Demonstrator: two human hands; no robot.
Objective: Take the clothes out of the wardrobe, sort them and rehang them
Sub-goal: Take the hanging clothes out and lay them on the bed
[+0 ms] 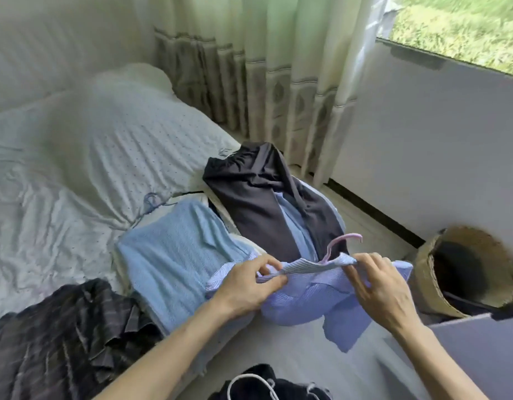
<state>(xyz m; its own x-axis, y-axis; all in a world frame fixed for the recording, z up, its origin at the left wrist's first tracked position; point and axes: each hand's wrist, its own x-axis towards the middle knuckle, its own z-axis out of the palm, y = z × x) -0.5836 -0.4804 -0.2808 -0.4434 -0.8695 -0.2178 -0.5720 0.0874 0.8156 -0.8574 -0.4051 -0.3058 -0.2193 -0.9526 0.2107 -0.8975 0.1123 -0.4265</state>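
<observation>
Striped shirt beyond the bed edge

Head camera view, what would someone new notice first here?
The left hand and right hand pinch the collar of a pale blue striped shirt at lower centre, with a pink hanger poking up from it. Beyond it, on the bed, lie a light blue knit top and a dark garment. A woven basket stands on the floor at right.
</observation>
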